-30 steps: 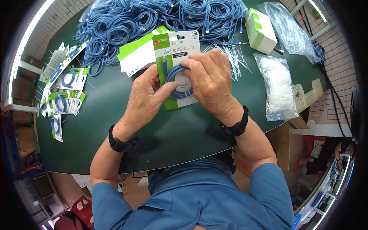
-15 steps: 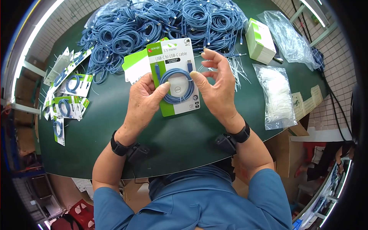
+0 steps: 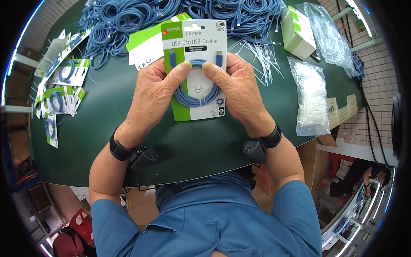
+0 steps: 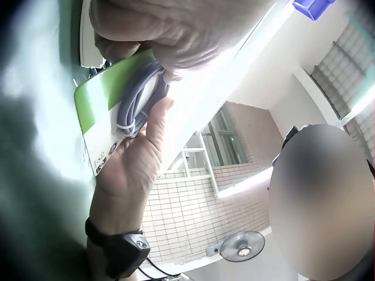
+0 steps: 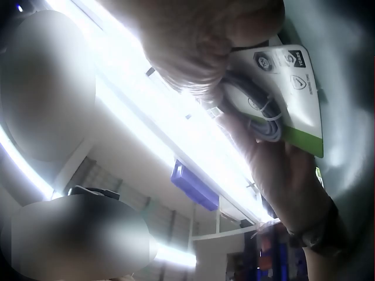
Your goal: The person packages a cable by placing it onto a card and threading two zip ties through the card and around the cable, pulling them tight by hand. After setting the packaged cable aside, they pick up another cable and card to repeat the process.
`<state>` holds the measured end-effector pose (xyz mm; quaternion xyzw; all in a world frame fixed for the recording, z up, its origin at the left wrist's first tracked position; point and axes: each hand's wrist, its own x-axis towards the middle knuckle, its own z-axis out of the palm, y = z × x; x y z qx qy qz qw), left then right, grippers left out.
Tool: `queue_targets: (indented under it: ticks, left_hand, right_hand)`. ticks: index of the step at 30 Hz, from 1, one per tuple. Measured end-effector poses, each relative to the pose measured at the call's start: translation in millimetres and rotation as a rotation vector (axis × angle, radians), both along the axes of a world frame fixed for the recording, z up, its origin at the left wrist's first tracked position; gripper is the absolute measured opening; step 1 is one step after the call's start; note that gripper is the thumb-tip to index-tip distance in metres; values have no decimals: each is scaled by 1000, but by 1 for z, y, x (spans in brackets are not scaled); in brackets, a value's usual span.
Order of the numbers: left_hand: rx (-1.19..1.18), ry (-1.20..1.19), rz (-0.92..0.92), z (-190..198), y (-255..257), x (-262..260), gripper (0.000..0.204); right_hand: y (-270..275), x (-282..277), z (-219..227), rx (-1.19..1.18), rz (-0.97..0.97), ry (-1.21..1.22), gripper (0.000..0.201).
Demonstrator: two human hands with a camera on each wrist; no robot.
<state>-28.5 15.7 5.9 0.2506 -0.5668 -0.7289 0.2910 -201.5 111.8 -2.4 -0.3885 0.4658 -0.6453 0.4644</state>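
Both hands hold a white and green cable card (image 3: 201, 112) upright over the table in the head view. A coiled blue USB-C cable (image 3: 188, 100) is fastened to its front, a white tie showing at the bottom of the coil. The left hand (image 3: 156, 92) grips the card's left edge, its thumb pressing the top of the coil. From the other edge the right hand (image 3: 242, 88) grips it likewise, thumb on the coil. The fingers behind the card are hidden in the head view. In the left wrist view the coil (image 4: 132, 102) shows between both hands.
Blue coiled cables (image 3: 124, 17) are heaped along the back. Carded cables (image 3: 58, 100) lie at the left. Blank-looking cards (image 3: 147, 49) sit behind the hands. Loose white ties (image 3: 265, 60), a bag of ties (image 3: 310, 98), a card stack (image 3: 297, 36) and clear plastic (image 3: 332, 38) lie right.
The right hand first leaves the coil, then takes hold of the card's right edge. Both thumbs now press the coil's top, and the card stands straighter and higher in view.
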Motion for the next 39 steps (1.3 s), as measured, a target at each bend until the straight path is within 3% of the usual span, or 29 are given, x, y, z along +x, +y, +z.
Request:
queue_targets:
  ticks: [7, 11, 19, 22, 27, 34, 37, 39]
  left_hand:
    - [-77, 41, 12, -6, 2, -1, 32]
    - [-6, 62, 26, -8, 1, -4, 32]
    - [-83, -24, 52, 3, 9, -3, 28]
    - [-18, -162, -169, -3, 7, 2, 27]
    - [26, -133, -202, 4, 7, 5, 27]
    - [3, -107, -88, 17, 1, 15, 29]
    - [-37, -123, 59, 19, -15, 37, 28]
    - [30, 34, 86, 14, -29, 57, 25]
  right_hand:
    - [-2, -2, -6, 26, 59, -143, 34]
    - [-2, -7, -1, 58, 43, -112, 33]
    - [-2, -17, 5, -67, -120, -85, 34]
    - [1, -16, 6, -72, -126, -58, 32]
    - [0, -18, 4, -105, -109, -101, 32]
    - [0, -21, 7, -43, -331, 16, 31]
    - [-2, -22, 2, 34, -283, 28, 26]
    - [-1, -20, -3, 42, -252, -4, 25]
